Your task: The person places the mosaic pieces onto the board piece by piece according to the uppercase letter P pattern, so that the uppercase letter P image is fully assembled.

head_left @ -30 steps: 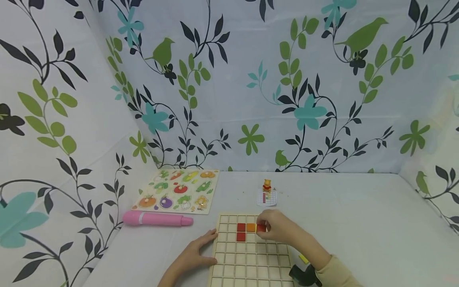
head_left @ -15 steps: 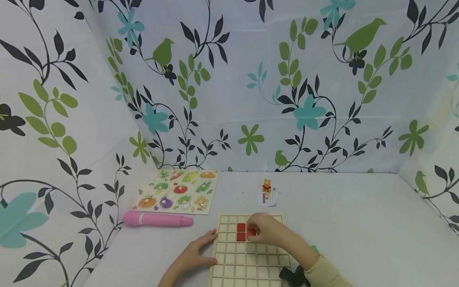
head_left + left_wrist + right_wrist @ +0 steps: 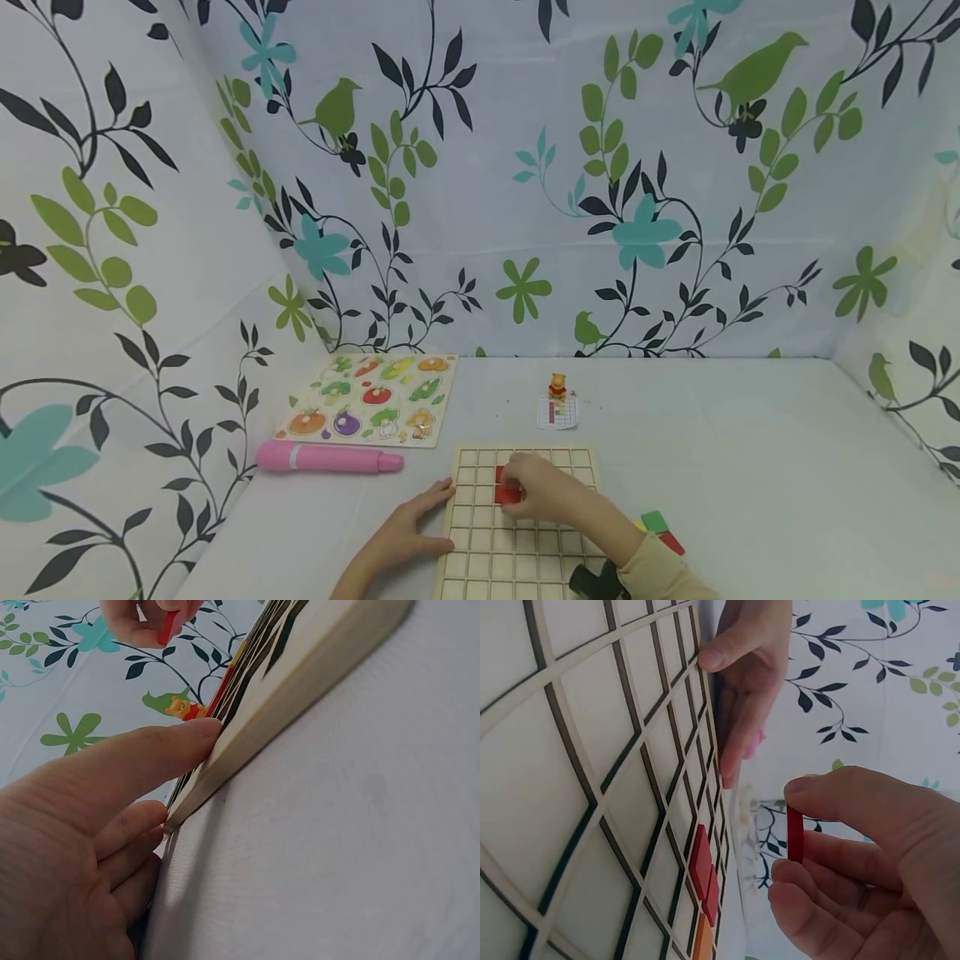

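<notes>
My right hand (image 3: 543, 492) pinches a small red square tile (image 3: 795, 834) between thumb and fingers, holding it on edge above the wooden grid board (image 3: 480, 546). On the board lie two red tiles (image 3: 700, 862) and an orange tile (image 3: 703, 941), seen in the right wrist view; my right hand partly covers them in the head view. My left hand (image 3: 405, 529) rests against the board's left side with its fingers extended. Its thumb (image 3: 176, 742) touches the board's upper edge in the left wrist view.
Green (image 3: 655, 522) and red (image 3: 671, 542) loose tiles lie right of the board, a yellow one partly hidden by the sleeve. Behind the board stands a bear figurine (image 3: 557, 386) by a small grid card (image 3: 557, 412). A vegetable puzzle (image 3: 397, 396) and pink pen-shaped object (image 3: 330, 457) lie left.
My right hand has moved left across the board, carrying a red tile. Loose tiles right of the board have come out from behind the arm. The left hand stays put.
</notes>
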`<action>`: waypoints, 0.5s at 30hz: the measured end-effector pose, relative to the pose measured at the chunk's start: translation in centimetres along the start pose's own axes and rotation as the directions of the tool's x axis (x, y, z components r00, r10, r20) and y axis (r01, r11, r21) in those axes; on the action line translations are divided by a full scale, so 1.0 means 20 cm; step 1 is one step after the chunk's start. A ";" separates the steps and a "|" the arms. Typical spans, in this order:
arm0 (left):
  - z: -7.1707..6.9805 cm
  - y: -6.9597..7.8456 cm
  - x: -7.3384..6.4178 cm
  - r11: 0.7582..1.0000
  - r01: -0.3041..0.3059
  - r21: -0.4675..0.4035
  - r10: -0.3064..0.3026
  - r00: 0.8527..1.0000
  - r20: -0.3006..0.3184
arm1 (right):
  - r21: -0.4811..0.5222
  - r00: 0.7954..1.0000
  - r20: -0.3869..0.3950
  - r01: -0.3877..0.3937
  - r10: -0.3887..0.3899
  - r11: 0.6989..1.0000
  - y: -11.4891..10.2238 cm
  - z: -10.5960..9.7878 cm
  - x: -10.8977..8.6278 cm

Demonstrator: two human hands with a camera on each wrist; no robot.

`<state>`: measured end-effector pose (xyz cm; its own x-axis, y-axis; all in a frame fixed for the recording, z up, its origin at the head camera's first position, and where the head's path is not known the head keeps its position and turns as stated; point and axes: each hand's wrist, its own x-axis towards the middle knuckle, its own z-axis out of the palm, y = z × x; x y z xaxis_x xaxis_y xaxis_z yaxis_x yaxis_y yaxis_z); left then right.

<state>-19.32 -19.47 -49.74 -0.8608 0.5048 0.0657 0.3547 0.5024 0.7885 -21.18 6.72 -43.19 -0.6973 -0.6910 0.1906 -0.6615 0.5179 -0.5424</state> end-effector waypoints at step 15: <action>0.00 -0.01 0.00 1.000 -0.007 -0.003 0.007 1.000 -0.008 | -0.066 0.998 0.056 -0.004 0.008 0.998 0.03 0.10 0.04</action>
<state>-19.39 -19.53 -49.93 -0.8612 0.5026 0.0759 0.3594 0.4967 0.7900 -21.61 5.41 -45.09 -0.6858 -0.7142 0.1400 -0.6753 0.5527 -0.4883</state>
